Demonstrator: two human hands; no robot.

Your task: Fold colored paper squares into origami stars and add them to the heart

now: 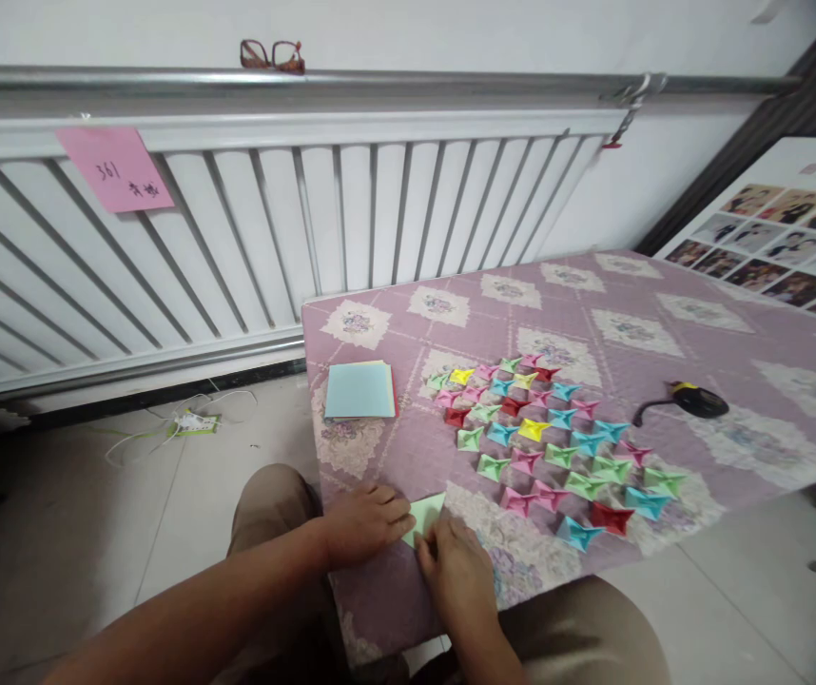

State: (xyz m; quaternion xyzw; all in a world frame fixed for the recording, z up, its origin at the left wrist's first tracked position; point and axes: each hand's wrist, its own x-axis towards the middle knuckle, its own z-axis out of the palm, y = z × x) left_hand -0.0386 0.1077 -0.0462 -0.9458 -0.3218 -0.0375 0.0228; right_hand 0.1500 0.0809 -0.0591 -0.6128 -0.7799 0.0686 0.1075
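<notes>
A light green sheet of folding paper [426, 517] lies near the front left of the table, partly hidden by my fingers. My left hand [370, 523] presses on its left side with the fingers bent and close together. At its right edge, my right hand [456, 566] grips the paper between thumb and curled fingers. Beyond my left hand lies a stack of square paper [359, 391], pale blue on top. To the right stand several rows of small folded paper pieces in pink, green, blue, yellow and red, among them a red folded piece [612, 518].
A floral mauve cloth covers the table [394, 323]. A black object with a thin curved end [697, 401] lies at the right, before a photo board [786, 233]. Behind the table is a white radiator [351, 209], with glasses [272, 57] on the pipe above. A power strip [194, 423] sits on the floor.
</notes>
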